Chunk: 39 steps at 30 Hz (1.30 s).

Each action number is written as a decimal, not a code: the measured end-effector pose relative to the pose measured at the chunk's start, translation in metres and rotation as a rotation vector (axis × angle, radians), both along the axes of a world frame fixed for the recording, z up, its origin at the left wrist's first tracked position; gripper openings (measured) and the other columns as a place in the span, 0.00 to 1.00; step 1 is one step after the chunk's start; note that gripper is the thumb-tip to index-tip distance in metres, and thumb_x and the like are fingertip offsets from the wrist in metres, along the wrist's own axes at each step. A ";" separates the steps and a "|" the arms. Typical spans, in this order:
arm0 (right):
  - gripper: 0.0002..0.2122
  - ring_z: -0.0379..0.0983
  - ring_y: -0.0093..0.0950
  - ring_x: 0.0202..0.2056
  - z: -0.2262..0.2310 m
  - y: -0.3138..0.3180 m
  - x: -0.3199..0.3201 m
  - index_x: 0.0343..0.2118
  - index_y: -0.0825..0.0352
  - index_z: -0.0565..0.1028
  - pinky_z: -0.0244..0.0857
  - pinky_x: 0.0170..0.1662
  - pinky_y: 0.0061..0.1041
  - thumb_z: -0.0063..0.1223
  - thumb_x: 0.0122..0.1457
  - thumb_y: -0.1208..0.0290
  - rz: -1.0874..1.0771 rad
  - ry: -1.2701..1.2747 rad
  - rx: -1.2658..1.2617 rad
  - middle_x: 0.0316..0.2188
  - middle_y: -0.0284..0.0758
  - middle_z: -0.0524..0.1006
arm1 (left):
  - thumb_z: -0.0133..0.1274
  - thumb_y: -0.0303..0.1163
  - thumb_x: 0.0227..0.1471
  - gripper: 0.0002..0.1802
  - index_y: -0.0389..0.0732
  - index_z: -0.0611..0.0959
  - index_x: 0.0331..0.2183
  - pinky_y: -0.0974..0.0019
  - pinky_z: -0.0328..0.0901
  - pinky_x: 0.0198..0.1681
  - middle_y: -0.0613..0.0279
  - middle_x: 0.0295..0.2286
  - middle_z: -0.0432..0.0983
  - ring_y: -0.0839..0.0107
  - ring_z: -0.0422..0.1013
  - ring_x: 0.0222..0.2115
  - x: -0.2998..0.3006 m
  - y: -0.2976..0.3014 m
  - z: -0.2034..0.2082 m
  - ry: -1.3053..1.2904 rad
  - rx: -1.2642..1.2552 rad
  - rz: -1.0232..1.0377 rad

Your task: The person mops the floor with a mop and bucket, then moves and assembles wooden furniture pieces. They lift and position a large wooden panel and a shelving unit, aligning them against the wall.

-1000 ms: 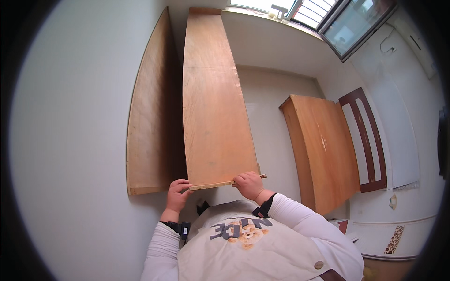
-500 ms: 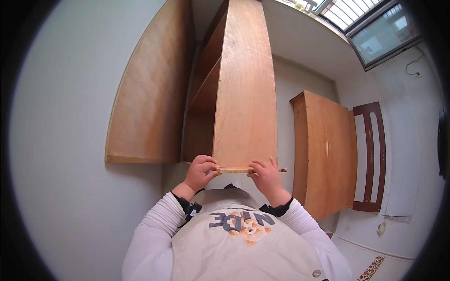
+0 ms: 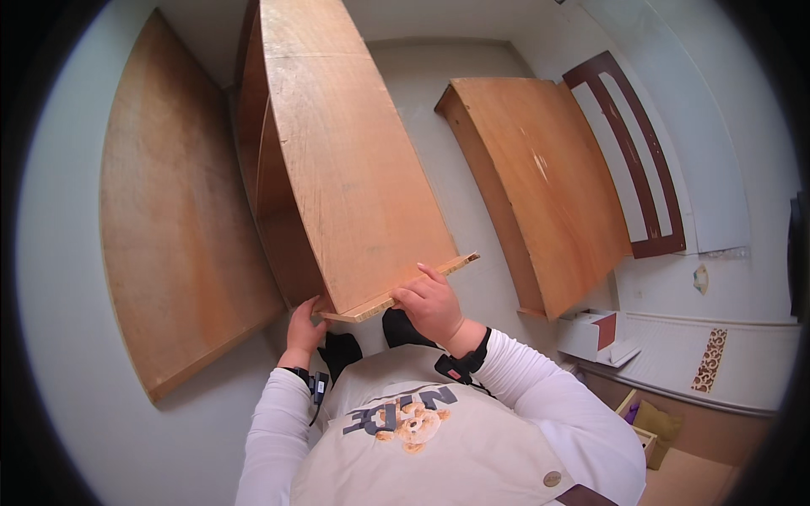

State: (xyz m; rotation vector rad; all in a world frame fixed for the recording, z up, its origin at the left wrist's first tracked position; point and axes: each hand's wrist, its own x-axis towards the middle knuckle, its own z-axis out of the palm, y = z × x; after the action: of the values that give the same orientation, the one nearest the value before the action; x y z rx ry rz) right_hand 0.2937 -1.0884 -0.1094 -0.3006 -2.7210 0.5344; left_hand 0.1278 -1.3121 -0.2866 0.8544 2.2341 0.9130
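A tall wooden cabinet (image 3: 359,181) stretches away from me, its broad plain side facing up and its shelved opening toward the left. My left hand (image 3: 302,333) is closed around the near left corner of the cabinet, its fingertips partly hidden by the wood. Along the near edge, a thin board edge (image 3: 456,266) sticks out past the side panel. My right hand (image 3: 430,304) grips this edge near its middle, with the fingers curled on it. Both feet in dark shoes show just below the edge.
A large wooden panel (image 3: 181,228) leans by the wall at the left. To the right is another wooden cabinet (image 3: 540,177), with a dark red slatted frame (image 3: 620,135) behind it. A white box (image 3: 582,336) and an open drawer (image 3: 645,443) are at the lower right.
My view has turned to the right, so the cabinet now slants across it. My right hand sits farther from the edge's right end; my left hand remains at the left corner.
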 end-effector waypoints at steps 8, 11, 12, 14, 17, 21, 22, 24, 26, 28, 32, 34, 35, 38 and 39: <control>0.08 0.72 0.24 0.31 0.002 0.048 0.039 0.30 0.59 0.74 0.57 0.54 0.35 0.56 0.45 0.72 -0.053 0.117 -0.035 0.25 0.26 0.74 | 0.54 0.34 0.43 0.13 0.46 0.80 0.36 0.59 0.66 0.38 0.55 0.32 0.75 0.55 0.71 0.35 0.022 0.048 -0.009 0.068 -0.014 -0.213; 0.09 0.71 0.26 0.32 -0.013 0.071 0.029 0.30 0.61 0.74 0.62 0.48 0.32 0.57 0.44 0.73 -0.017 0.088 -0.035 0.26 0.28 0.74 | 0.55 0.35 0.43 0.12 0.47 0.80 0.34 0.58 0.67 0.35 0.56 0.30 0.75 0.54 0.71 0.33 0.005 0.062 -0.009 0.113 0.002 -0.230; 0.09 0.71 0.27 0.32 -0.022 0.078 0.023 0.30 0.61 0.74 0.63 0.46 0.31 0.57 0.43 0.73 -0.025 0.103 -0.046 0.27 0.28 0.74 | 0.55 0.36 0.43 0.12 0.47 0.80 0.34 0.57 0.66 0.35 0.56 0.30 0.75 0.55 0.71 0.32 -0.001 0.069 -0.013 0.149 0.016 -0.244; 0.09 0.70 0.29 0.32 -0.040 0.085 0.017 0.30 0.62 0.73 0.64 0.41 0.29 0.57 0.43 0.73 -0.062 0.050 -0.100 0.28 0.30 0.73 | 0.54 0.36 0.43 0.12 0.47 0.80 0.33 0.57 0.66 0.33 0.57 0.29 0.75 0.55 0.71 0.31 -0.007 0.077 -0.022 0.235 0.048 -0.247; 0.10 0.69 0.31 0.33 -0.049 0.091 0.039 0.31 0.63 0.73 0.63 0.36 0.29 0.57 0.42 0.73 0.026 0.205 -0.091 0.29 0.31 0.73 | 0.54 0.35 0.42 0.11 0.48 0.80 0.33 0.57 0.66 0.32 0.58 0.29 0.75 0.56 0.71 0.30 0.012 0.079 -0.029 0.207 -0.088 -0.316; 0.11 0.69 0.33 0.33 -0.065 0.130 0.040 0.32 0.63 0.73 0.65 0.36 0.28 0.59 0.42 0.75 0.001 0.128 -0.096 0.29 0.32 0.73 | 0.55 0.35 0.42 0.11 0.47 0.80 0.32 0.59 0.67 0.32 0.58 0.28 0.75 0.57 0.72 0.30 0.011 0.112 -0.039 0.251 -0.019 -0.269; 0.11 0.69 0.33 0.33 -0.067 0.136 0.039 0.32 0.63 0.73 0.65 0.36 0.28 0.59 0.42 0.75 -0.005 0.132 -0.100 0.29 0.32 0.73 | 0.55 0.34 0.42 0.10 0.47 0.80 0.32 0.60 0.67 0.32 0.57 0.27 0.76 0.57 0.72 0.30 0.009 0.121 -0.040 0.250 -0.015 -0.256; 0.11 0.69 0.33 0.33 -0.071 0.142 0.042 0.32 0.63 0.73 0.65 0.36 0.28 0.58 0.43 0.75 -0.012 0.134 -0.120 0.29 0.32 0.73 | 0.56 0.33 0.42 0.10 0.45 0.80 0.32 0.61 0.68 0.32 0.57 0.27 0.76 0.57 0.73 0.29 0.015 0.127 -0.038 0.227 0.000 -0.218; 0.11 0.69 0.33 0.33 -0.073 0.143 0.052 0.32 0.63 0.73 0.64 0.36 0.28 0.58 0.43 0.75 0.017 0.141 -0.152 0.29 0.31 0.73 | 0.56 0.32 0.42 0.10 0.44 0.80 0.31 0.62 0.68 0.32 0.56 0.27 0.76 0.58 0.73 0.29 0.026 0.129 -0.035 0.164 -0.042 -0.165; 0.11 0.69 0.33 0.33 -0.073 0.145 0.068 0.32 0.63 0.73 0.64 0.37 0.28 0.58 0.43 0.77 -0.038 0.153 -0.179 0.30 0.32 0.73 | 0.57 0.31 0.42 0.09 0.43 0.80 0.31 0.63 0.68 0.32 0.56 0.27 0.76 0.58 0.74 0.29 0.042 0.129 -0.034 0.207 -0.009 -0.164; 0.13 0.69 0.33 0.33 -0.075 0.146 0.081 0.33 0.64 0.73 0.64 0.37 0.28 0.57 0.42 0.79 -0.039 0.183 -0.211 0.30 0.33 0.73 | 0.58 0.31 0.41 0.09 0.43 0.80 0.30 0.62 0.68 0.32 0.55 0.27 0.76 0.58 0.74 0.28 0.057 0.126 -0.035 0.285 -0.010 -0.130; 0.12 0.69 0.34 0.34 -0.077 0.150 0.089 0.34 0.65 0.73 0.64 0.39 0.29 0.55 0.43 0.78 -0.014 0.160 -0.201 0.30 0.34 0.73 | 0.58 0.32 0.41 0.09 0.43 0.80 0.30 0.62 0.68 0.31 0.56 0.26 0.76 0.58 0.73 0.28 0.065 0.125 -0.035 0.286 0.023 -0.105; 0.11 0.69 0.34 0.35 -0.077 0.152 0.093 0.34 0.66 0.73 0.63 0.40 0.30 0.54 0.44 0.77 0.011 0.143 -0.195 0.30 0.34 0.72 | 0.58 0.32 0.41 0.09 0.43 0.80 0.29 0.62 0.68 0.31 0.56 0.26 0.76 0.58 0.73 0.28 0.069 0.125 -0.034 0.288 0.032 -0.084; 0.11 0.68 0.34 0.35 -0.079 0.151 0.105 0.34 0.66 0.73 0.63 0.39 0.30 0.55 0.44 0.77 -0.059 0.121 -0.221 0.31 0.34 0.72 | 0.59 0.36 0.40 0.10 0.46 0.80 0.29 0.60 0.67 0.29 0.58 0.24 0.76 0.58 0.72 0.26 0.082 0.121 -0.033 0.347 0.060 -0.077; 0.12 0.68 0.34 0.35 -0.079 0.152 0.111 0.34 0.66 0.73 0.63 0.39 0.30 0.55 0.44 0.78 -0.028 0.166 -0.189 0.31 0.34 0.72 | 0.60 0.37 0.39 0.10 0.46 0.79 0.27 0.59 0.66 0.27 0.59 0.23 0.75 0.58 0.72 0.25 0.089 0.121 -0.032 0.389 0.056 -0.067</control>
State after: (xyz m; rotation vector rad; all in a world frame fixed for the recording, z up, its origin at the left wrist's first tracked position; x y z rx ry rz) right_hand 0.4050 -0.9367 -0.1888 -0.3261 -2.5079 0.7742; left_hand 0.2163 -1.1909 -0.3189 1.2120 2.4954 0.8366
